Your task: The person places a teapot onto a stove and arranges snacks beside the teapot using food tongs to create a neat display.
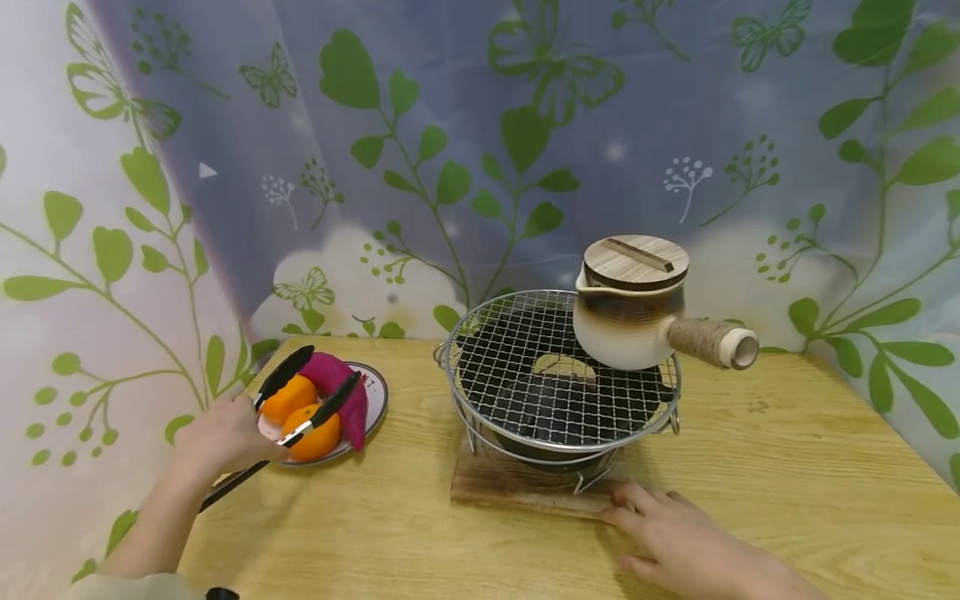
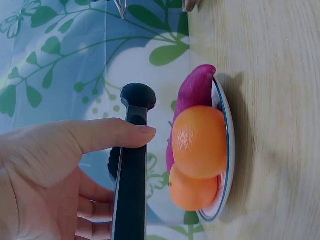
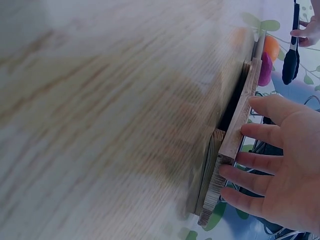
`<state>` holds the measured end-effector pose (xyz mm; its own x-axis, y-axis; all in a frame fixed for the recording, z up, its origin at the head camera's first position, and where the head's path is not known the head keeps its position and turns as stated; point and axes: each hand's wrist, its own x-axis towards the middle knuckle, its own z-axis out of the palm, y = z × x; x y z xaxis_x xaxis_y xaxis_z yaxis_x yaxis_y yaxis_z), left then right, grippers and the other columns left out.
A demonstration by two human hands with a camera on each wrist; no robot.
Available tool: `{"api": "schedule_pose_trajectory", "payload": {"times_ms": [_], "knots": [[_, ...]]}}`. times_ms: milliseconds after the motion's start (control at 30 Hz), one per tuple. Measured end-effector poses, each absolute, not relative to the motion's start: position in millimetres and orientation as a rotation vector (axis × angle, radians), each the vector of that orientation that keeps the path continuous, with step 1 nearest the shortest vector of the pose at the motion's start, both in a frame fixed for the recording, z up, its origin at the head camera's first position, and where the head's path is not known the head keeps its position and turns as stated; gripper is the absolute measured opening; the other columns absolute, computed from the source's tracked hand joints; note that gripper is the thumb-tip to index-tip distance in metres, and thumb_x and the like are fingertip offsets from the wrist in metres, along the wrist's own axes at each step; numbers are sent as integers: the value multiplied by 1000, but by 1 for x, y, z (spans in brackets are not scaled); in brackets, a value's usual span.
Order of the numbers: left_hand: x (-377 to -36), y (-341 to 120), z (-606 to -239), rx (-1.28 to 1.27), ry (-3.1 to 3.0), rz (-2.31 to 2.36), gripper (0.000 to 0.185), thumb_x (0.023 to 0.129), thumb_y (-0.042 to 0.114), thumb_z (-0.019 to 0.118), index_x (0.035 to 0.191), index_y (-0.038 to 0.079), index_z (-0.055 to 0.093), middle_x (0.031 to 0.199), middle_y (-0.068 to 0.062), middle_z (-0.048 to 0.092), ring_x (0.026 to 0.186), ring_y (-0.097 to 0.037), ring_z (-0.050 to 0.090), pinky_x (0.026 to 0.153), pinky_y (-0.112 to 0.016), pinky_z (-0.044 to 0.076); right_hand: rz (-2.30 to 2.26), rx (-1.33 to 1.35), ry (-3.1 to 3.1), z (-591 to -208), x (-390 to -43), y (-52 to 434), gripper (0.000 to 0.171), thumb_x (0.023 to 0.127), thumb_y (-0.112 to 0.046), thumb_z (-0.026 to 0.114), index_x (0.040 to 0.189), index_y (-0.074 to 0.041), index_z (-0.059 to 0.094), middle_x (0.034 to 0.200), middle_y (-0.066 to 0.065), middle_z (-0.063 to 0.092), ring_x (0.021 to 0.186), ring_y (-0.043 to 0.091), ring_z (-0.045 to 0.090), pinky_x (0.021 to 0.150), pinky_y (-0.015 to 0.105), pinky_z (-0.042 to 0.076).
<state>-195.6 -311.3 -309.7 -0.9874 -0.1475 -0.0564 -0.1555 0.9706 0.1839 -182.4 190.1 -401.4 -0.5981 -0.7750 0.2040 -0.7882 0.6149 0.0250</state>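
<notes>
Your left hand [image 1: 221, 437] is curling closed at eight o'clock; your right hand [image 1: 675, 542] is lying flat, fingers extended, at five o'clock.

No text, label, brand or number can be read in any of the views. The plate [image 1: 377, 398] at the left of the table shows a few small red marks on its rim beside the fruit, but they are too small and blurred to make out. The curtain [image 1: 480, 125] behind carries only printed leaves and butterflies, no lettering.
</notes>
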Motion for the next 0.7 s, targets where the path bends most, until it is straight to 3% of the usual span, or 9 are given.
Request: {"api": "schedule_pose_trajectory", "payload": {"times_ms": [233, 700], "knots": [[-194, -325, -312, -172, 3070, 249, 85, 55, 57, 79, 96, -14, 55, 99, -33, 53, 82, -43, 55, 63, -51, 46, 98, 1290, -2648, -400, -182, 191, 41, 80, -34, 68, 116, -16, 61, 114, 3, 52, 99, 24, 55, 71, 46, 49], [-183, -326, -319, -202, 3000, 198, 84, 52, 56, 80, 96, -11, 55, 97, -33, 51, 78, -41, 54, 62, -55, 46, 102, 1281, -2681, -398, -182, 190, 42, 80, -34, 68, 117, -16, 60, 115, 5, 53, 101, 26, 55, 73, 48, 49]]}}
